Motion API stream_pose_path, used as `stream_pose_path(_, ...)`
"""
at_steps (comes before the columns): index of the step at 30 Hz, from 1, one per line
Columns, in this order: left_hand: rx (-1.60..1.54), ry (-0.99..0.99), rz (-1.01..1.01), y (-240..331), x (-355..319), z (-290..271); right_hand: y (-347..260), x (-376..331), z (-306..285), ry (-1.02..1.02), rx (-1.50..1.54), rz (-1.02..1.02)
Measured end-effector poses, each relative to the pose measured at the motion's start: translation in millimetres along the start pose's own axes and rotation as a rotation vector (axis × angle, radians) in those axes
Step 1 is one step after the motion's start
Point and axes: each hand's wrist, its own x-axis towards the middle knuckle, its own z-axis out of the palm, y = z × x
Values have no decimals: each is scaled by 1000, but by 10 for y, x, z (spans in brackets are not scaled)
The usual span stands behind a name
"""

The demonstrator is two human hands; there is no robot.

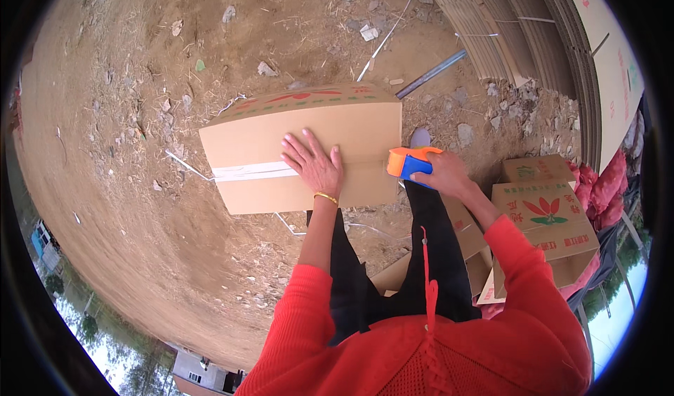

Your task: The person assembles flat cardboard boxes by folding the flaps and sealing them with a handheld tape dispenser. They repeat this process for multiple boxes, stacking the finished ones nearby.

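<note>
A brown cardboard box [365, 133] stands on the ground in front of me, its far side printed in red and green. My left hand [316, 164] lies flat on its top with the fingers spread, a gold bracelet at the wrist. A strip of whitish tape [249, 170] runs along the top seam from the left edge to my left fingers. At the box's right edge, my right hand [446, 175] is closed round an orange and blue tape dispenser [410, 163]. The dispenser's front end is against or very close to that edge; I cannot tell if it touches.
A metal pipe [431, 74] sticks out beyond the box's far right corner. Flattened cardboard stacks [484, 38] fill the far right. Made-up printed cartons [544, 220] and red mesh sacks [607, 196] sit at my right. White strapping [386, 38] and stones litter the dirt.
</note>
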Motion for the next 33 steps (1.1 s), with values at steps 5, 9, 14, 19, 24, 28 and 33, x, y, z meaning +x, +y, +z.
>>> stream_pose_path(5,51,-42,110,545,-50,177,135,22,0,21,90,-37)
stream_pose_path(9,19,-18,124,583,-50,183,430,137,45,56,110,-193)
stream_pose_path(14,40,31,129,490,-99,251,828,259,58,35,200,-352)
stream_pose_path(19,32,82,136,493,-99,265,1304,566,332,-62,322,-397)
stream_pose_path(24,32,108,158,484,-108,273,1452,1019,567,-106,374,-569)
stream_pose_path(28,39,120,174,479,-116,280,1733,1394,959,-29,337,-572)
stream_pose_path(33,74,134,183,529,-106,275,1926,1762,1282,11,347,-436)
